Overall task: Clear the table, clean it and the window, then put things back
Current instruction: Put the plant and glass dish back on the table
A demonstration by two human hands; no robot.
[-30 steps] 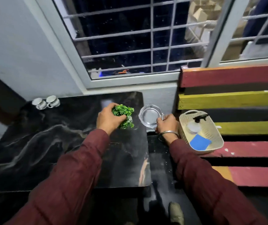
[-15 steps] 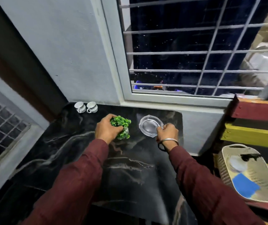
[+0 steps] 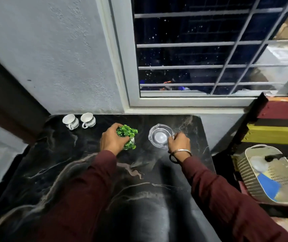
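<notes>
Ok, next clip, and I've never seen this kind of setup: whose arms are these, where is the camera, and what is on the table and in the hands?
There is no robot here. A person wears one wide-angle camera on the head, looking down at their own arms in dark red sleeves. The left hand is wrapped around a small green potted plant. The right hand, with a bangle at the wrist, grips the rim of a clear glass ashtray. Both sit on a black marble-patterned table; whether either is lifted, I cannot tell. Two white cups stand at the far edge. Behind is a barred window with speckled glass. To the right, a basket holds a spray bottle and blue cloth.
</notes>
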